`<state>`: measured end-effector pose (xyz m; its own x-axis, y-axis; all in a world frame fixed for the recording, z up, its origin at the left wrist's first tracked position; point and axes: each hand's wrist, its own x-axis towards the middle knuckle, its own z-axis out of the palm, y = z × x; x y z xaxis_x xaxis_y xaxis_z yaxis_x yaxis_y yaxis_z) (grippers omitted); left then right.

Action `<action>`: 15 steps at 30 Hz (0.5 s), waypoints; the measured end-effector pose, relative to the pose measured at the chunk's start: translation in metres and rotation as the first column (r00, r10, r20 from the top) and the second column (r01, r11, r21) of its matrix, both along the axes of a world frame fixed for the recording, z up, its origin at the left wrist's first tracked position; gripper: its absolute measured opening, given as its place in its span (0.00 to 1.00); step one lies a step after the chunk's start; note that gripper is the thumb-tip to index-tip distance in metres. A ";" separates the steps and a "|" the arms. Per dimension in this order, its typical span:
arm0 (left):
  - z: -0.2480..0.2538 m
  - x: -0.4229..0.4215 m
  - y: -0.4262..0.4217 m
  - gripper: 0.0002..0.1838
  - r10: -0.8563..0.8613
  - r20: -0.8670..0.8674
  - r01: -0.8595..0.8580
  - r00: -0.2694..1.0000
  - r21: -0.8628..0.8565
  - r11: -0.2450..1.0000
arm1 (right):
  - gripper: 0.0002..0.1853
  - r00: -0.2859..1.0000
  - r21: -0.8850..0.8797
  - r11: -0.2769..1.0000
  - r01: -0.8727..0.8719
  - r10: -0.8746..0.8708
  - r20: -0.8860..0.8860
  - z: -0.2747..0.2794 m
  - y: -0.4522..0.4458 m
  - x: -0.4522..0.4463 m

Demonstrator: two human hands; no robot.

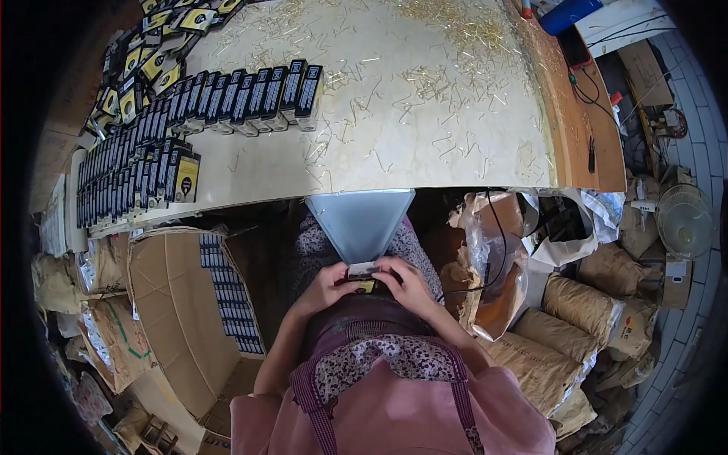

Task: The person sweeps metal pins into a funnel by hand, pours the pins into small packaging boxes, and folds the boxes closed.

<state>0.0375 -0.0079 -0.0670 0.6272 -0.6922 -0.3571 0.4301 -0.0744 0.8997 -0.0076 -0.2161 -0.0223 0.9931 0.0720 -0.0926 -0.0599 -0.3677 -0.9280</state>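
Over my lap, my left hand [331, 286] and my right hand [407, 285] hold a small black and yellow box [367, 287] between them. Both sets of fingers are closed around its ends, and a pale strip shows along its far side. Just beyond the hands, a grey metal tray [359, 216] narrows toward me from the table edge. Rows of similar black boxes [250, 95] stand upright on the left part of the table [273, 163]. Many bent gold-coloured wire pieces [447, 68] lie scattered over the tabletop.
More boxes [163, 57] lie in a loose heap at the far left. An open carton [178, 303] with packed boxes stands left of my legs. On the right are brown paper sacks [580, 307], a fan [685, 220], a black cable [497, 250] and a phone [575, 50].
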 end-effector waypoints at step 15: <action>0.002 -0.004 -0.018 0.16 0.264 -0.041 -0.267 0.964 -0.115 0.957 | 0.21 0.730 -0.567 0.823 0.048 0.358 0.582 0.073 0.033 0.116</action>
<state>0.0338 -0.0259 -0.0654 0.7863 -0.5401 -0.3001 0.4419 0.1521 0.8841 0.1080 -0.1834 0.0507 0.7912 0.3742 0.4837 0.5716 -0.7337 -0.3673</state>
